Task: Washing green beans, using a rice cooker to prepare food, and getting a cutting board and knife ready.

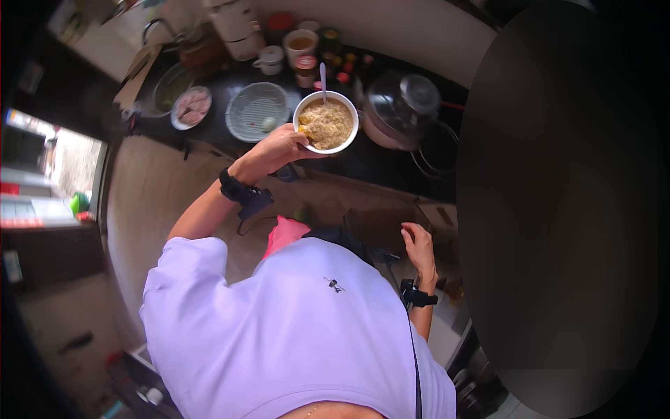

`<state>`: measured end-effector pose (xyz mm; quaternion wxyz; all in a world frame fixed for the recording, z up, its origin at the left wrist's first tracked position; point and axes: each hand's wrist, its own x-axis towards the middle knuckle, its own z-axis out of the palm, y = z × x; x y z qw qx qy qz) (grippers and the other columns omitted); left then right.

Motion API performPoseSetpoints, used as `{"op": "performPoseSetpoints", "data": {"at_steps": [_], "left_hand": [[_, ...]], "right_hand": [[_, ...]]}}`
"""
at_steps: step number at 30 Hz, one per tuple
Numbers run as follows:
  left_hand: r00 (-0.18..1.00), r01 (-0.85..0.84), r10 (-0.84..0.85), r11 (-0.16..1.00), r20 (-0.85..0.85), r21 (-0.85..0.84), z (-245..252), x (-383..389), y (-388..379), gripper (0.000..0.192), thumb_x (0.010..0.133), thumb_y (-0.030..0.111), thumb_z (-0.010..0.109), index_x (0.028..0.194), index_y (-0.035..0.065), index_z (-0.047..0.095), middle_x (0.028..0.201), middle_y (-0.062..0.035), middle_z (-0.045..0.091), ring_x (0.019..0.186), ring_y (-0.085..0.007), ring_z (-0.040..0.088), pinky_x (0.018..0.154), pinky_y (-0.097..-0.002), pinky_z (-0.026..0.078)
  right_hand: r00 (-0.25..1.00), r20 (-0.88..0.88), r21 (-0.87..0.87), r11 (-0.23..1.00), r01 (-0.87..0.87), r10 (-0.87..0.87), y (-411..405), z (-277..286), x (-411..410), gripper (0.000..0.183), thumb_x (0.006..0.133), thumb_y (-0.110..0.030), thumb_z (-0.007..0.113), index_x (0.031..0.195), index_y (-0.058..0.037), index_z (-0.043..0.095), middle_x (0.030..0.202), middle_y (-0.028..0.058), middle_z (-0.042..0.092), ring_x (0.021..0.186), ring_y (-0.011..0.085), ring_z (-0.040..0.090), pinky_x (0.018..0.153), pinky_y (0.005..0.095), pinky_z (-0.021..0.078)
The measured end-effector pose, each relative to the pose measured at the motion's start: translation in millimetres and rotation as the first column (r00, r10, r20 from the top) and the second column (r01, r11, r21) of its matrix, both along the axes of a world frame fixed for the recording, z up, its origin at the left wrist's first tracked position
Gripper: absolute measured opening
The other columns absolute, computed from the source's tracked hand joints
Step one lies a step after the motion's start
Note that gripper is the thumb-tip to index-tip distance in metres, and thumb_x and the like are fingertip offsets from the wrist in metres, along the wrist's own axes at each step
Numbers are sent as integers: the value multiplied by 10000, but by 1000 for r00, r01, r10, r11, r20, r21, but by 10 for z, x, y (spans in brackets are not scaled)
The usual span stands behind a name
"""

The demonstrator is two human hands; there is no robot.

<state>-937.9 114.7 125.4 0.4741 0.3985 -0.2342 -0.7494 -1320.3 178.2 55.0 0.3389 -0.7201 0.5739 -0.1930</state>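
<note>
My left hand (282,144) grips the near left side of a white bowl (355,116), thumb by the rim. The bowl holds a beige, oatmeal-like porridge (330,123) with yellow pieces at its left side. A pale-handled spoon (323,81) stands in the food and leans on the far rim. Under the bowl is the front part of a dark countertop (340,166). My right hand (417,247) hangs low at my right side, loosely curled, with nothing in it. Left of the bowl sits a grey mesh basket (251,107) with a whitish egg-like item (269,124) inside.
A lidded pot (392,118) stands to the right of the bowl. Behind are a jar with a red-and-white lid (305,65), a white lidded cup (270,60) and a container of brown liquid (301,43). A plate of pale pink meat (192,108) lies near the sink (170,91).
</note>
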Motion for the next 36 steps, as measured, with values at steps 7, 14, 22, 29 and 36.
{"op": "performPoseSetpoints", "data": {"at_steps": [7,14,22,29,36], "left_hand": [[912,407,-402,912,78,-61,-198,-1911,-127,330,831,-52,401,1149,-123,448,1162,-196,526,1070,-278,553,957,-396,450],[569,819,-790,517,229,-249,-442,-3575,-47,274,841,-16,433,1079,-126,511,1089,-182,576,989,-269,592,926,-325,462],[151,979,-985,136,89,-151,-1119,-4567,-450,385,846,38,377,1202,-86,455,1175,-172,535,1091,-252,535,956,-391,442],[-115,949,-993,-102,-26,-299,-1581,-5477,-520,350,869,14,399,1203,-85,438,1218,-171,499,1115,-253,517,960,-384,448],[-290,951,-956,-293,40,-94,-1483,-6668,-183,376,873,13,378,1234,-94,381,1245,-172,473,1111,-250,523,965,-352,451]], "right_hand": [[969,78,-152,958,243,-234,576,44,-1135,167,849,-70,540,981,15,595,917,168,615,845,320,601,729,348,473],[784,336,-258,750,610,-522,1152,159,-1745,624,772,-141,698,1310,-68,390,1242,162,489,1130,265,506,867,367,463],[483,240,-88,477,875,-842,925,-399,-1823,460,921,-166,486,1318,7,334,909,192,610,765,284,627,678,356,508],[146,450,94,209,973,-881,1067,-715,-2244,363,894,-13,433,1253,29,399,982,157,607,814,201,636,662,309,564],[-73,559,143,9,990,-826,1323,-850,-3153,336,775,22,525,1108,70,512,818,193,642,682,238,664,555,305,581]]}}
